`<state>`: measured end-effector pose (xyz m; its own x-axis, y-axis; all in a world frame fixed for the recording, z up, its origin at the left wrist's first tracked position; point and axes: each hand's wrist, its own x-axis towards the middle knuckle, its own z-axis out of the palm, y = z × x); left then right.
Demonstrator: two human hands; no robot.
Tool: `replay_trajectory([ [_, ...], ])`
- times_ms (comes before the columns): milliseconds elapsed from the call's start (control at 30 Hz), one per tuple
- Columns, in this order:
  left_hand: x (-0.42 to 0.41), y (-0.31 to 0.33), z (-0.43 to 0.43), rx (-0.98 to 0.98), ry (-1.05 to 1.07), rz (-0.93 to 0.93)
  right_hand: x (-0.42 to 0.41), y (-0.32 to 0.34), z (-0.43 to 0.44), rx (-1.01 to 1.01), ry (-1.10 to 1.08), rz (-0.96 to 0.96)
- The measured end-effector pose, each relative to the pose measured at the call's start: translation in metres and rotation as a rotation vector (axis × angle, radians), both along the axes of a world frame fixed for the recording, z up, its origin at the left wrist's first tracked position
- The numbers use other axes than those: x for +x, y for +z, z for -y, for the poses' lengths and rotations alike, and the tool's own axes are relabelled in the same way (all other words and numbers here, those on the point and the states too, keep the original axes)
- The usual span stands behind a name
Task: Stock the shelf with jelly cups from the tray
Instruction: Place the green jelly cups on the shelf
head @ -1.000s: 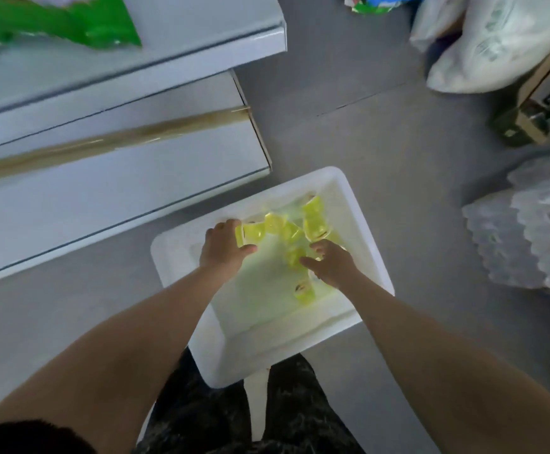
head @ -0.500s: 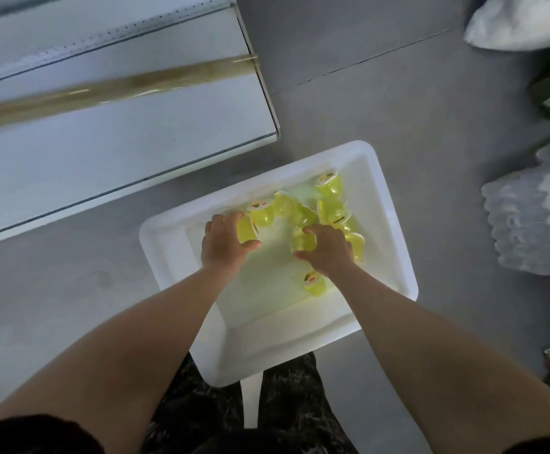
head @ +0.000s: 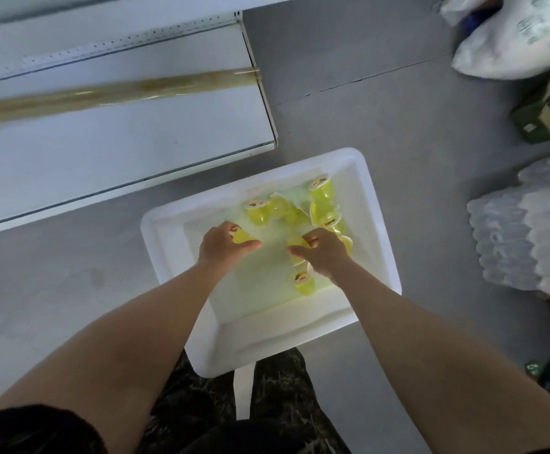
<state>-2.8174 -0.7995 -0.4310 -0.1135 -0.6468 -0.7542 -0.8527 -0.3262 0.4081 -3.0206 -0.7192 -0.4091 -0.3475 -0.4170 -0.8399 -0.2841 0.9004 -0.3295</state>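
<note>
Left hand point(head: 221, 244) inside tray point(head: 169, 244), fingers curled round yellow jelly cup point(head: 243, 238), thumb stretched beneath it. Right hand point(head: 324, 253) curled over second cup point(head: 296, 250), thumb out toward tray centre. Tray: white smooth plastic, deep walls, rounded corners. Loose cups point(head: 321, 191) cluster at tray's far right corner: translucent yellow-green, domed, printed lids, some upright, some tipped. Lone cup point(head: 303, 284) upright just beside right wrist. Shelf point(head: 103, 152): flat white metal, beyond tray's far left corner.

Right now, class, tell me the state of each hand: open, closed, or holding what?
Left hand: closed, holding one jelly cup inside the tray.
Right hand: closed, holding a second cup.
</note>
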Motion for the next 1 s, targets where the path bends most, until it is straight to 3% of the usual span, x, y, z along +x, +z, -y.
replay_trajectory([
  [167,0.005,0.053,-0.004,0.046,0.137,-0.109,-0.008,0.057,0.010,-0.158,-0.180,0.164],
  [500,-0.001,0.219,0.011,-0.137,0.461,-0.584,-0.008,0.197,0.048,-0.486,-0.166,0.352],
  [667,0.010,0.313,0.024,-0.277,0.528,-0.743,0.004,0.291,0.081,-0.762,-0.152,0.440],
  [833,0.030,0.407,0.044,-0.476,0.531,-0.797,0.025,0.392,0.108,-0.992,-0.060,0.480],
  [1000,0.060,0.490,0.061,-0.703,0.424,-0.721,0.046,0.474,0.127,-1.162,0.061,0.419],
])
